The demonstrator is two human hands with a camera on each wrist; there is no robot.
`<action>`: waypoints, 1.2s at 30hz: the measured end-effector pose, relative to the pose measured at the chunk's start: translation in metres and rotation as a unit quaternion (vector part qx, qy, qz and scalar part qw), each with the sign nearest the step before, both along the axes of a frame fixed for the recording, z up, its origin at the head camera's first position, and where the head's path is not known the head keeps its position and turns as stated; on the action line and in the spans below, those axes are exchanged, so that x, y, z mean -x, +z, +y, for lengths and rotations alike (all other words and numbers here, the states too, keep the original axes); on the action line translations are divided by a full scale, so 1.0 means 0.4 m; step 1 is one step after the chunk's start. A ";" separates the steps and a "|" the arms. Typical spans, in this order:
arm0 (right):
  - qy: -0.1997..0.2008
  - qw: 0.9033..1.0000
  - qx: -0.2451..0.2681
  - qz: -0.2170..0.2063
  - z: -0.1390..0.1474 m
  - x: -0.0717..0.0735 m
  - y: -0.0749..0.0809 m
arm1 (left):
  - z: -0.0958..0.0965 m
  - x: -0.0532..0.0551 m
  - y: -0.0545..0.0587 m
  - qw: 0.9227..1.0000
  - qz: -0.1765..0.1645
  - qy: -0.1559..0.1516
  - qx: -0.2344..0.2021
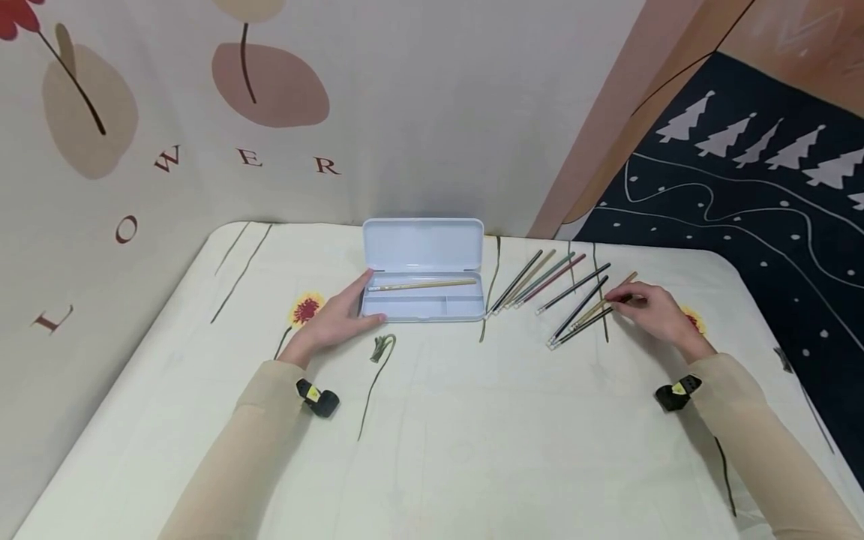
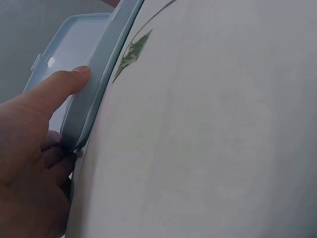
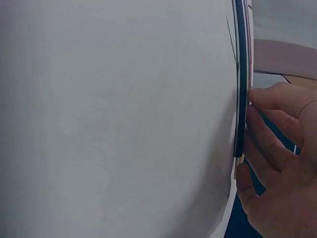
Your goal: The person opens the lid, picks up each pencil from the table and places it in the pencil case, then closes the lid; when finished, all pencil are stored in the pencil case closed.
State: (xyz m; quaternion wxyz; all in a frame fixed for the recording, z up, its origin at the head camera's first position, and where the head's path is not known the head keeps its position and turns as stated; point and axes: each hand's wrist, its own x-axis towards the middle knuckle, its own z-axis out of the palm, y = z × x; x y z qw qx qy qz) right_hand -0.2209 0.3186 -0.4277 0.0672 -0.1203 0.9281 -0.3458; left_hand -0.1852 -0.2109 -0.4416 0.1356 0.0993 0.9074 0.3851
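An open pale blue pencil case (image 1: pixel 412 308) stands near the table's back edge, its lid raised. One gold pencil (image 1: pixel 432 285) lies in its long compartment. My left hand (image 1: pixel 336 321) grips the case's left end, thumb on the front wall, as the left wrist view also shows. Out to the right, my right hand (image 1: pixel 651 311) pinches another gold pencil (image 1: pixel 592 310) by its upper part. Dark pencils lie on both sides of it, one (image 1: pixel 578 309) to the left and one (image 1: pixel 583 327) under the fingertips. In the right wrist view a dark pencil (image 3: pixel 241 74) partly covers the gold one.
Between the case and my right hand several more pencils lie slanted on the cloth, among them a green one (image 1: pixel 544 278), a red one (image 1: pixel 550 280) and a dark one (image 1: pixel 574 289). The white tablecloth (image 1: pixel 445 435) has printed flowers and stems. A curtain (image 1: pixel 418 112) hangs behind the table.
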 end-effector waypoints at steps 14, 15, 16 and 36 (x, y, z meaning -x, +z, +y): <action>0.007 1.000 -0.005 -0.027 0.014 -0.001 -0.008 | 0.000 0.003 0.001 1.000 -0.001 0.000 -0.003; 0.009 1.000 -0.005 -0.028 0.016 -0.001 -0.009 | -0.001 0.003 0.001 1.000 -0.002 0.000 -0.003; 0.011 0.999 -0.005 -0.030 0.017 -0.001 -0.009 | -0.001 0.003 0.001 1.000 -0.002 0.000 -0.002; 0.112 0.992 0.062 0.022 -0.017 -0.024 -0.015 | -0.005 0.004 -0.004 1.000 0.002 -0.003 -0.002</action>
